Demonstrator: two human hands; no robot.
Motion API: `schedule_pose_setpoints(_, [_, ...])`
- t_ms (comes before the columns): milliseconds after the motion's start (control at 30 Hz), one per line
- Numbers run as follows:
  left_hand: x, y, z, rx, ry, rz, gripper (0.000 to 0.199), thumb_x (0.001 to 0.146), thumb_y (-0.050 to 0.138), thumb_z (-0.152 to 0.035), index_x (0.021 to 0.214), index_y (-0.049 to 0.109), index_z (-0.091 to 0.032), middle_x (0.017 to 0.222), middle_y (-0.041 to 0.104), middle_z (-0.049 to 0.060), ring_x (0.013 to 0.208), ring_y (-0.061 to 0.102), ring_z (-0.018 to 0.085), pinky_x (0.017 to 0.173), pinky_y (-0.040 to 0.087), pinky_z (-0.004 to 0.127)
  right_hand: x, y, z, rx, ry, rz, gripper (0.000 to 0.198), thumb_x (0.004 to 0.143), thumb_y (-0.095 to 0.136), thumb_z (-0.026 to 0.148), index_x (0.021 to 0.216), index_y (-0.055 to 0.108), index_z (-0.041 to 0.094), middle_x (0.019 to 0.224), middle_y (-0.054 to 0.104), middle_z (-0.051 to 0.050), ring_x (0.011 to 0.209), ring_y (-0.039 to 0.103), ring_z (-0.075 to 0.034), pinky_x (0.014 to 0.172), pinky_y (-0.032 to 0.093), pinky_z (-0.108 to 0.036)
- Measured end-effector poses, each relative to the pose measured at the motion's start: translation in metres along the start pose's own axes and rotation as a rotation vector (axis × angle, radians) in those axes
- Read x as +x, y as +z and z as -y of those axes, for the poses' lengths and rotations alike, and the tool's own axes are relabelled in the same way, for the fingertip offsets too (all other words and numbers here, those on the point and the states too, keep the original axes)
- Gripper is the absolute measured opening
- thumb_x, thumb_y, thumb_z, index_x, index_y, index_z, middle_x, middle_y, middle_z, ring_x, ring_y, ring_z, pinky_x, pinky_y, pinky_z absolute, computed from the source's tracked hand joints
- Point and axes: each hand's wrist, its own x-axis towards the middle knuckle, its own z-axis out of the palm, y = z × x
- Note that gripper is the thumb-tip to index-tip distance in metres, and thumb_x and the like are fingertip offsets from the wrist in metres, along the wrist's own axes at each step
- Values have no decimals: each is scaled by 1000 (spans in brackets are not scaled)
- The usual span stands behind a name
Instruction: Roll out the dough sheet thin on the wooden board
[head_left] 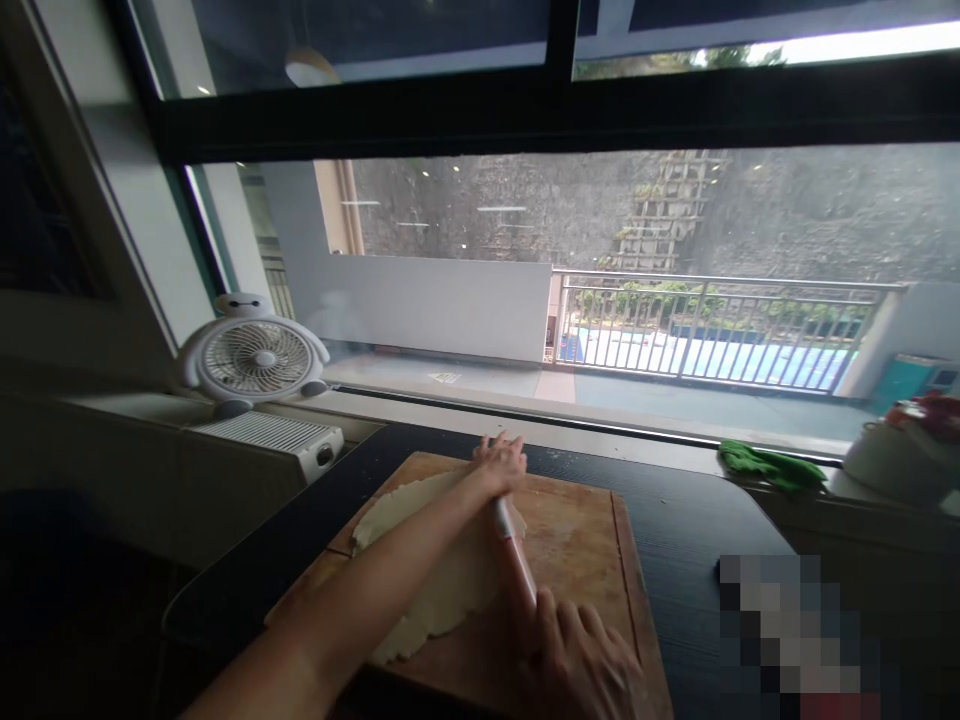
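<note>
A rolling pin [517, 570] with a reddish barrel and a pale far end lies lengthwise over the right part of a flat, ragged-edged sheet of dough [420, 570]. My left hand [501, 466] rests over the pin's far end, its fingers spread and pointing away from me. At the near end, my right hand [589, 655] has its fingers bent over the pin. Under the dough is a wooden cutting board [574, 520] with a groove near its right side. My left forearm crosses above the dough and hides part of it.
The board stands on a dark table [675, 510] by a window. A white fan [262, 358] sits at the left by a vented white box [277, 437]. On the right are a green cloth [772, 465], a white pot [896, 465] and a blurred-out patch [795, 630].
</note>
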Motion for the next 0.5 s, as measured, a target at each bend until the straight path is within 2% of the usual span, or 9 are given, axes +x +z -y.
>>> schedule_pose_setpoints(133, [-69,-29,69,68,-58,33,42,90,31,-27,126,51,-19,134,50,9,131,35,25,105,29,44,5,10,20,55,-68,-159,32,70,53,14,102,55,20,71,60,-2,60,54,-18,52,36,-30])
schedule_pose_setpoints(200, [-109,-42,98,128,-73,-52,44,92,28,-31,131,46,-22,140,43,7,133,31,25,107,25,49,5,17,29,106,-68,-231,31,71,51,15,101,53,21,70,58,-2,60,51,-18,54,36,-30])
schedule_pose_setpoints(267, [-143,-54,120,179,-26,-125,44,91,31,-36,132,45,-24,140,42,4,135,27,24,109,20,50,9,19,30,137,-58,-245,23,73,50,14,95,54,21,68,56,-2,61,49,-18,57,35,-30])
schedule_pose_setpoints(300, [-156,-59,127,189,-9,-147,44,91,33,-38,131,46,-25,140,42,3,135,27,24,109,19,50,14,17,26,152,-56,-200,22,73,49,12,92,54,22,70,57,-2,63,50,-18,59,35,-29])
schedule_pose_setpoints(367, [-169,-67,134,176,13,-161,45,90,34,-40,131,46,-25,141,41,3,135,27,23,110,19,49,35,7,11,211,-56,-16,20,75,47,9,89,56,21,78,59,-3,71,52,-17,65,36,-28])
schedule_pose_setpoints(433, [-166,-71,134,140,35,-160,46,91,33,-40,133,42,-25,142,40,2,135,26,21,110,19,47,68,-3,-8,301,-20,222,17,80,45,13,88,58,21,89,60,-4,83,53,-17,72,37,-27])
schedule_pose_setpoints(500, [-150,-69,129,103,58,-148,46,92,30,-39,134,41,-24,142,40,2,135,26,21,110,19,47,109,-7,-22,395,-1,408,17,85,45,25,82,61,20,91,60,-5,85,53,-15,74,37,-26])
